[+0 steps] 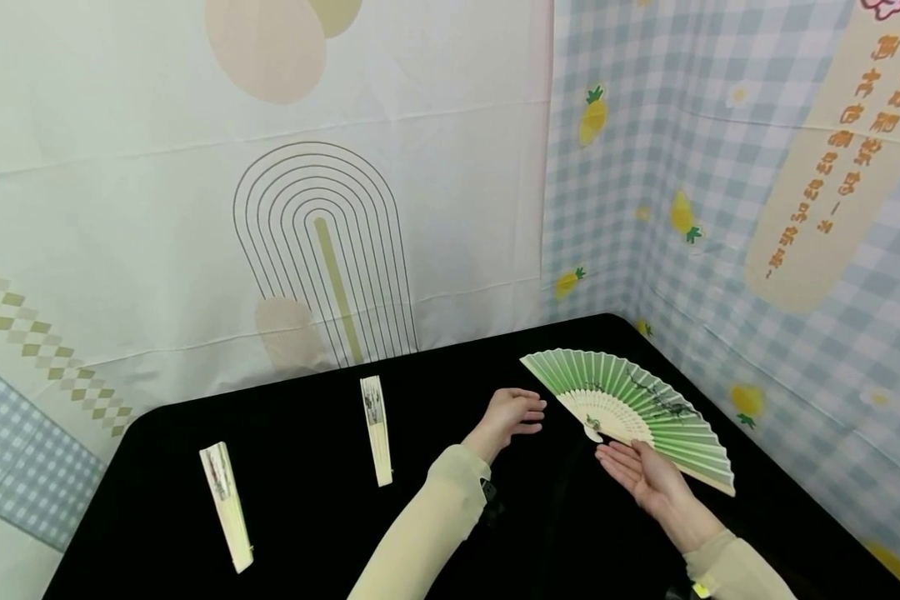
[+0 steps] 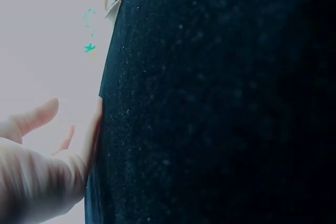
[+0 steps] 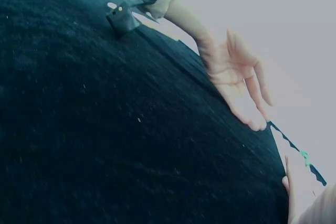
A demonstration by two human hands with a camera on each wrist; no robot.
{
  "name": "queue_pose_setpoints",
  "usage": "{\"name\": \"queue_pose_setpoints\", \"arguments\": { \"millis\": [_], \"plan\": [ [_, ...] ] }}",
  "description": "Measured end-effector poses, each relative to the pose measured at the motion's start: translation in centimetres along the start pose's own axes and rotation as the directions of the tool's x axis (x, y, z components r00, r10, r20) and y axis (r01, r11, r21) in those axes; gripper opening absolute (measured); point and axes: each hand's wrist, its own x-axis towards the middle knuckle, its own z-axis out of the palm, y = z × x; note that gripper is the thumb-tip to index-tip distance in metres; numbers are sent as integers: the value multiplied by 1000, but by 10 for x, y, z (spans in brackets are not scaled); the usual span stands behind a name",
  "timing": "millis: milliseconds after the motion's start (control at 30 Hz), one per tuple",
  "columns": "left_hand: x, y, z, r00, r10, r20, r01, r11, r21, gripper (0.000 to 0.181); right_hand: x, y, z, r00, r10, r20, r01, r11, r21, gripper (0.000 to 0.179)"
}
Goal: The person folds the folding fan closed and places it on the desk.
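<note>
A green folding fan (image 1: 630,408) with a cream slatted base lies spread out on the right side of the black table. My right hand (image 1: 656,479) is at the fan's near edge, palm turned up and fingers straight, with the thumb by the guard stick; whether it touches the fan I cannot tell. To the fan's left, my left hand (image 1: 512,414) holds nothing, its fingers loosely extended toward the fan. In the left wrist view the left hand (image 2: 47,169) shows a spread thumb and fingers. The right wrist view catches just a corner of my right hand (image 3: 315,208).
Two folded fans lie on the left part of the black table (image 1: 300,492): one fan (image 1: 227,508) nearer the left edge, another fan (image 1: 377,431) toward the back. A white patterned cloth (image 1: 465,183) hangs behind, and a blue checked cloth (image 1: 720,142) hangs at the right.
</note>
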Motion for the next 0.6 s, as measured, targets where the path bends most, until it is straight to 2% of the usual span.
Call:
{"name": "queue_pose_setpoints", "arguments": {
  "millis": [167, 433, 600],
  "plan": [
    [-2, -1, 0, 1000, 8, 9, -8, 1000, -3, 31, -1, 5, 6, 998, -38, -47, 39, 999, 32, 52],
    [-4, -1, 2, 1000, -5, 2, 5, 1000, -12, 29, -6, 9, 15, 984, -117, -132, 113, 993, -37, 49],
    [-9, 1, 2, 997, -48, 59, 47, 999, 8, 30, -7, 11, 22, 970, -186, -156, 179, 982, -59, 41]
  ]
}}
